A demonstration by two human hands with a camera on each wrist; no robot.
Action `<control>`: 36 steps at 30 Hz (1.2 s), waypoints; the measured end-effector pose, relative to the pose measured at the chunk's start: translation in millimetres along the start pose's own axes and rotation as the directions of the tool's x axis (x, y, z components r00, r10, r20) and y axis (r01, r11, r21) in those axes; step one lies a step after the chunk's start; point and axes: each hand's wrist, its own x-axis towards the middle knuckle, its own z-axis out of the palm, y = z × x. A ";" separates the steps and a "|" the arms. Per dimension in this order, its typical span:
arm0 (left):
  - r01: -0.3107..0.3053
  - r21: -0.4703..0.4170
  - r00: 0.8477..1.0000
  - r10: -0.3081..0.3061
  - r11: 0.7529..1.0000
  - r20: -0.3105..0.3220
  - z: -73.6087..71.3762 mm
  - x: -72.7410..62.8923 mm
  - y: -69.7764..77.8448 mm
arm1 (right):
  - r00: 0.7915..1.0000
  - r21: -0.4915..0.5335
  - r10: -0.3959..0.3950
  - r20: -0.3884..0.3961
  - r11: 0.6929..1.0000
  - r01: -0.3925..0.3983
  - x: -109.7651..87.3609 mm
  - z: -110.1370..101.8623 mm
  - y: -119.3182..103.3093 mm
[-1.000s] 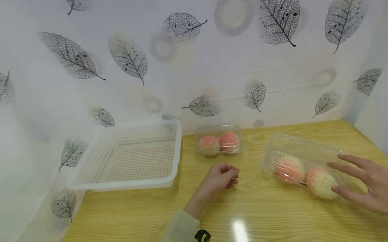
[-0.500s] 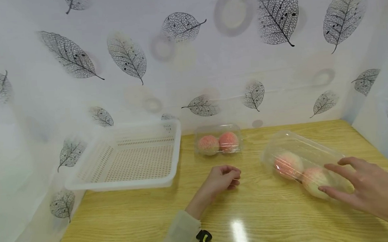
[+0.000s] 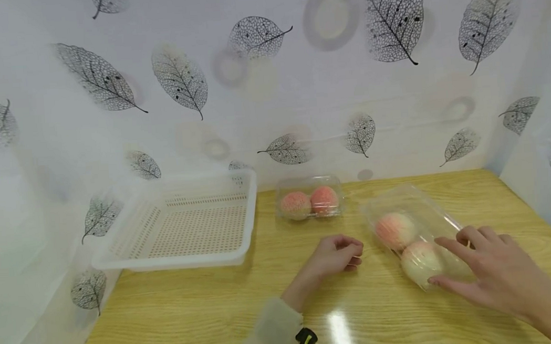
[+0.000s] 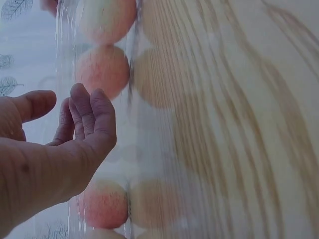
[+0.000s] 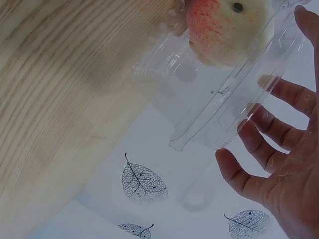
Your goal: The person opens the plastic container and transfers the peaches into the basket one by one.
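A: Starting with the head view. Which step in hand?

B: Judging by the pose, getting the large clear box (image 3: 426,219) under control. Resting on or slightly tipped up from the table (image 3: 208,313), can't say which, with two pinkish peaches (image 3: 395,230) inside.

A: And around the large clear box?

B: Just to its left, the left hand (image 3: 335,255), near but apparently not touching, loosely bent, nothing held. Over its near right end, the right hand (image 3: 497,274), spread wide. Beyond it and to its left, a smaller clear box (image 3: 306,183) with two more peaches (image 3: 324,200). Farther left of it, a white basket (image 3: 177,261).

A: Now the left wrist view. Holding anything on that side?

B: No. Fingers (image 4: 102,117) half bent, thumb well apart from them, nothing between. Overlapping the left side of the large clear box in this view; contact hard to confirm.

A: And the right wrist view?

B: Fingers splayed, only slightly bent, tips at the plastic edge of the large clear box. Pinching or merely pressing? Can't tell from here.

A: So, calling for what next?

B: Probably a surer grip at the near right end, plus support from the left hand at the left side. Best kept level, too: smooth, thin-looking plastic, liable to slip or flex, with peaches likely to roll inside. Lid fastening too unclear to judge; worth checking before any pull on that edge.
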 end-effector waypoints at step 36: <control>0.054 -0.177 0.999 -0.055 0.983 -0.001 35.0 3.1 1.6 | 0.974 -0.003 -0.111 -0.196 0.994 0.112 10.4 13.0 -18.4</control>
